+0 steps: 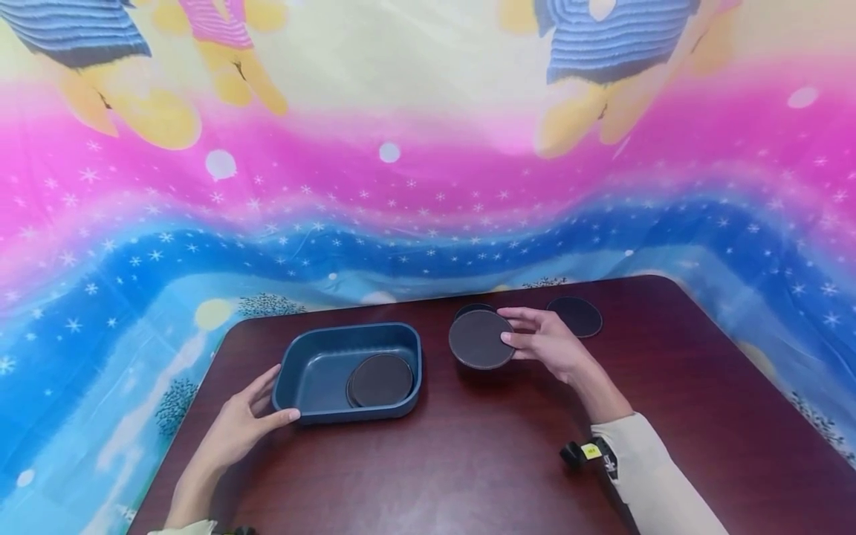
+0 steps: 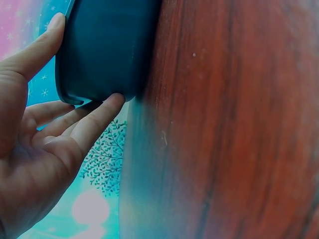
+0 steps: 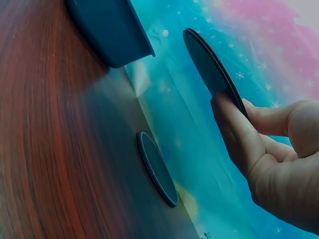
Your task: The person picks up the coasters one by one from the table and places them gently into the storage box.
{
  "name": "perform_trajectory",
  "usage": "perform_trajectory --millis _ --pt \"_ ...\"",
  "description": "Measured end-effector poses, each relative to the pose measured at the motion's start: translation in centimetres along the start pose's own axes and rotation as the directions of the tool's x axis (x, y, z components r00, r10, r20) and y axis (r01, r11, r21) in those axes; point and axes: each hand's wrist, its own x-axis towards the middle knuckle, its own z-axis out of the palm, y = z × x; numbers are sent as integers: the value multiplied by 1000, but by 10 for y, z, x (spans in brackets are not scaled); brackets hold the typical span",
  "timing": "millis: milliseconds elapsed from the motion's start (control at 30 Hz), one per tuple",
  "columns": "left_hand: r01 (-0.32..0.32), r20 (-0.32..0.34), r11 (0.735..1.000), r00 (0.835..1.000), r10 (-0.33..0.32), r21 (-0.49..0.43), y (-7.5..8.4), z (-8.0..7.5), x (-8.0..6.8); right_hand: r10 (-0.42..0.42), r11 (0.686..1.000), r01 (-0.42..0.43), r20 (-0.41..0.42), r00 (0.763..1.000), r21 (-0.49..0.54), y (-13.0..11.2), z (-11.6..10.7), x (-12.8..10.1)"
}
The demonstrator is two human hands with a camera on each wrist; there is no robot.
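A: Right hand (image 1: 545,343) pinches a coaster (image 1: 480,339) by its rim, lifted just right of the tray (image 1: 299,365).
B: Left hand (image 1: 242,425), fingers spread, braces the tray's corner. Advise keeping the coaster level.

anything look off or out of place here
Nothing stands out. One coaster lies flat in the blue tray, the right hand holds another above the table, and two more lie flat on it. No spill or damage shows.
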Motion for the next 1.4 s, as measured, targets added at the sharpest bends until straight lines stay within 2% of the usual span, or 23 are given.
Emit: perform_trajectory --millis 900,1400 --pt "-4 -4 1000 1000 4 7 -1 0 0 -12 999 10 34 999 40 -2 39 17" --pt "-1 -1 1000 1000 1 -4 -2 0 0 26 998 -27 23 999 50 -1 61 23"
